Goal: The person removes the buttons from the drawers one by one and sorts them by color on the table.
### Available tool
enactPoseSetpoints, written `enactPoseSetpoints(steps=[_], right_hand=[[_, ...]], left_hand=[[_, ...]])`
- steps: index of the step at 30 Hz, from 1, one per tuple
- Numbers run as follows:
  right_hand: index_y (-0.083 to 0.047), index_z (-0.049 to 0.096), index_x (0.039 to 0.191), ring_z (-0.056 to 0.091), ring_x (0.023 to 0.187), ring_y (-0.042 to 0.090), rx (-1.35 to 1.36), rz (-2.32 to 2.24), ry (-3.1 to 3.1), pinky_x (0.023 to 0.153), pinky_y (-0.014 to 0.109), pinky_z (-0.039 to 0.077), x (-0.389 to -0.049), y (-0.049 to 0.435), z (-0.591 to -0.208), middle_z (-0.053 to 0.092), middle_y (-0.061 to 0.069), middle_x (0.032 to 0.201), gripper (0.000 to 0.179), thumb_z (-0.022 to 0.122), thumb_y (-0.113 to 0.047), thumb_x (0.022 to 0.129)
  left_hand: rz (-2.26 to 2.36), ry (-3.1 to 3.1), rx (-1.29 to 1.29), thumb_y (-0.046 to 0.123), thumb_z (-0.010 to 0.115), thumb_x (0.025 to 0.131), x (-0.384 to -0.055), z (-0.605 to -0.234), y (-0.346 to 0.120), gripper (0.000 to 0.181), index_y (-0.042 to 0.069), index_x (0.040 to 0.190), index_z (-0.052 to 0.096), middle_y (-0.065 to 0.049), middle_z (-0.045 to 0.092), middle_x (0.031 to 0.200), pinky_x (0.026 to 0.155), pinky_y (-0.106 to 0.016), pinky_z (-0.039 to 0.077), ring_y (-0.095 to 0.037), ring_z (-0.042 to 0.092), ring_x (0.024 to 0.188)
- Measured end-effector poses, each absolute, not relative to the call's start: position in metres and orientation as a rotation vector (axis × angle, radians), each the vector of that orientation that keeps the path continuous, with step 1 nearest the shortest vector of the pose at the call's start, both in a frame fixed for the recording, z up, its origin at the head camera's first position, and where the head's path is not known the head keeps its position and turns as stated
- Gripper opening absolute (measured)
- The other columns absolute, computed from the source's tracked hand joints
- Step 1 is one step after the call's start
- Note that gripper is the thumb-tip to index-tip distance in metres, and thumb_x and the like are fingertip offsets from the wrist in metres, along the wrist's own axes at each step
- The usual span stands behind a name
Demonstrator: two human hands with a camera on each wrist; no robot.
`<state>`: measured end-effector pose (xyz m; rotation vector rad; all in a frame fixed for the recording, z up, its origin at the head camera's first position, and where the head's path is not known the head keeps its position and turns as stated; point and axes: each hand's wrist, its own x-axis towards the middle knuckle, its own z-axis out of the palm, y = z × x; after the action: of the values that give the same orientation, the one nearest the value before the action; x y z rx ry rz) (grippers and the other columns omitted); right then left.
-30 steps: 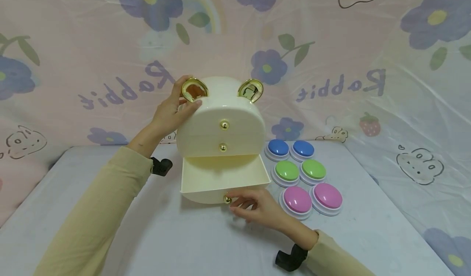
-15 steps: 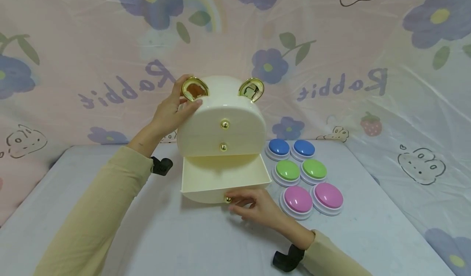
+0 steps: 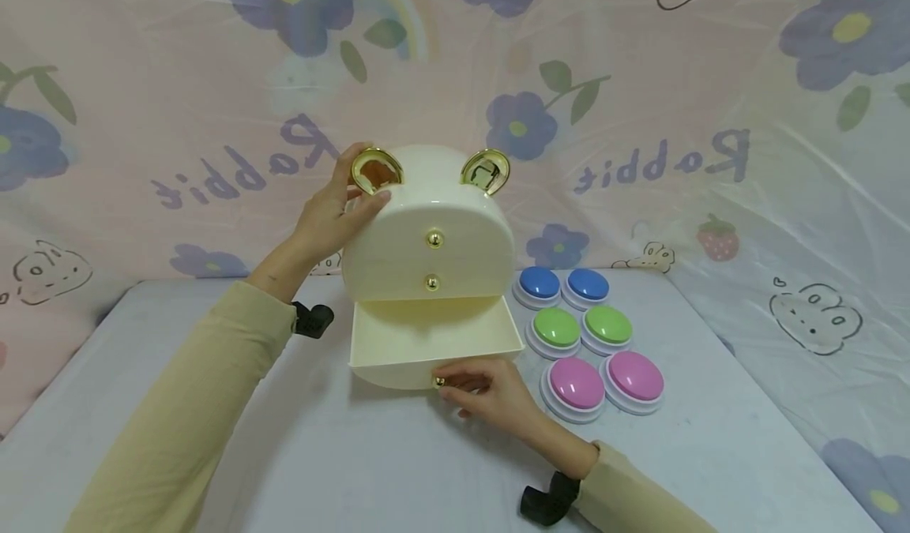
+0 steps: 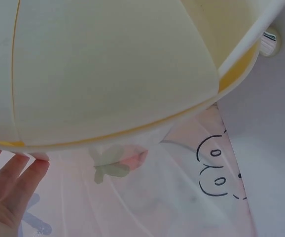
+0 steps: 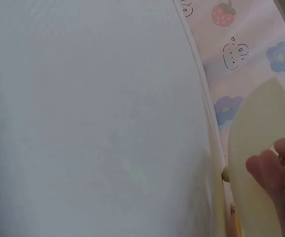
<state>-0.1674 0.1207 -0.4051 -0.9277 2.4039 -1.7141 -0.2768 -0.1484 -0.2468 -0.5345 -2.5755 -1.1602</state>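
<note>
A cream storage box (image 3: pixel 428 253) with two gold-rimmed ears stands at the back of the table. Its bottom drawer (image 3: pixel 434 343) is pulled out, tilting down a little toward the front, and its bare inside shows. My left hand (image 3: pixel 330 213) grips the box by the left ear (image 3: pixel 377 154), thumb in front and fingers behind. At the drawer front, my right hand (image 3: pixel 494 391) pinches the gold knob (image 3: pixel 439 381) between thumb and fingertips. In the left wrist view, the fingers (image 4: pixel 26 180) reach up to the box's edge. Two more gold knobs sit on the upper drawers.
To the right of the box stand round push buttons in pairs: blue (image 3: pixel 539 282), green (image 3: pixel 557 328) and pink (image 3: pixel 577 383). The nearest pink one is close to my right hand. A patterned cloth (image 3: pixel 434 83) hangs behind the white table (image 3: pixel 320 454).
My right wrist has shifted slightly left while the fingers stay on the knob. The drawer is pulled out about as far as before. The left hand keeps its hold on the ear.
</note>
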Motion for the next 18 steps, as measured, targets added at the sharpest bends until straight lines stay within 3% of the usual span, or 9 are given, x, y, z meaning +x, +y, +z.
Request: enactPoseSetpoints(steps=[12,18], right_hand=[[-0.002,0.072,0.106,0.072,0.075,0.023,-0.790,-1.716,2.417,0.053,0.031,0.058,-0.176,0.109,-0.398,0.072,0.017,0.096,0.024,0.073,-0.004,0.082],[-0.002,0.071,0.107,0.071,0.078,0.030,-0.771,-1.724,2.386,0.054,0.032,0.058,-0.182,0.109,-0.398,0.072,0.019,0.097,0.024,0.072,-0.003,0.083]], left_hand=[[-1.158,-2.565,-0.538,0.057,0.048,0.092,-0.276,-0.247,-0.148,0.071,0.043,0.149,0.009,-0.016,0.036,0.151,0.102,-0.068,0.032,-0.041,0.046,0.131],[-1.163,-2.564,-0.539,0.055,0.048,0.093,-0.277,-0.248,-0.149,0.070,0.045,0.149,0.008,-0.015,0.036,0.151,0.103,-0.068,0.032,-0.042,0.045,0.131]])
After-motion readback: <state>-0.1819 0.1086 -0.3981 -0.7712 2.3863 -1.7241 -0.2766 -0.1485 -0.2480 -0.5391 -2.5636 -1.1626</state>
